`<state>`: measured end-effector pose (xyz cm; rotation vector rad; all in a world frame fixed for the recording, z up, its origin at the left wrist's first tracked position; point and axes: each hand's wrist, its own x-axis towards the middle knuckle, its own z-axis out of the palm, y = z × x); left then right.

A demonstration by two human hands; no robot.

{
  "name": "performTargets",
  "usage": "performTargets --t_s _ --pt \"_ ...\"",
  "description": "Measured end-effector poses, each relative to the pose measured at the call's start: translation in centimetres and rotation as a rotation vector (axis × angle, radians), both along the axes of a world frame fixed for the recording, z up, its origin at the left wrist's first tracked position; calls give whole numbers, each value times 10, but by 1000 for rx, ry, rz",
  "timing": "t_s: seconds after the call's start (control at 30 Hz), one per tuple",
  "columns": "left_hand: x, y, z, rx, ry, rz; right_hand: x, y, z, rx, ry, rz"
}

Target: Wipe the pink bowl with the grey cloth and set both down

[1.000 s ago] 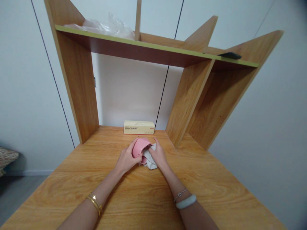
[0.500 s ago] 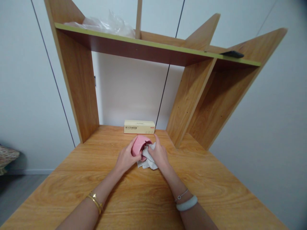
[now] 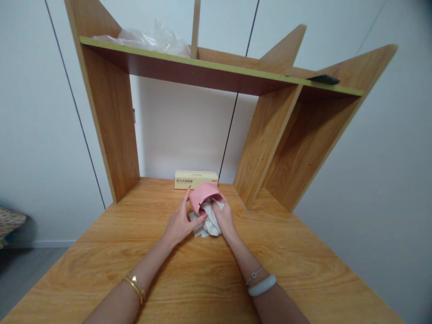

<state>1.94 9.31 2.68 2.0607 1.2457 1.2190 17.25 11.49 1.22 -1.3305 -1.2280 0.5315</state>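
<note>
My left hand grips a small pink cup by its side, thumb and fingers round it, just above the wooden desk. The cup is tipped, its mouth turned down toward my right hand. My right hand is closed on a crumpled white cloth and presses it against the cup's opening. Both hands meet at the middle of the desk, a little in front of a cream box.
A long cream box lies at the back of the desk against the wall. Wooden uprights rise left and right, with a shelf overhead holding a clear plastic bag and a dark flat object.
The pink cup has been turned and lifted slightly, its body now more upright. My left fingers have shifted along its side, and the cloth has bunched lower under the cup.
</note>
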Motion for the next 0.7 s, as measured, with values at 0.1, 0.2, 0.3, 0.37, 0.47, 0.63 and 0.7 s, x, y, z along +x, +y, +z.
performTargets --t_s 0.1,0.2,0.3,0.37,0.47,0.63,0.7 --pt "4 1 -7 -26 -90 -68 -6 3 -3 -28 149 194" --pt "4 3 -10 -17 -117 -64 -4 2 -4 -21 9 119" --pt "1 5 -7 -16 -74 -38 4 -4 3 -78 -336 -113" --pt "-1 5 -3 -24 -25 -23 8 -10 10 -104 -548 -220" --pt "-3 2 3 -13 67 1 9 -16 17 -35 -718 -282" --pt "-8 -2 5 38 194 -43 6 -13 9 -126 -592 -162" --pt "-9 -1 4 27 167 -17 6 -10 4 -106 -453 -139"
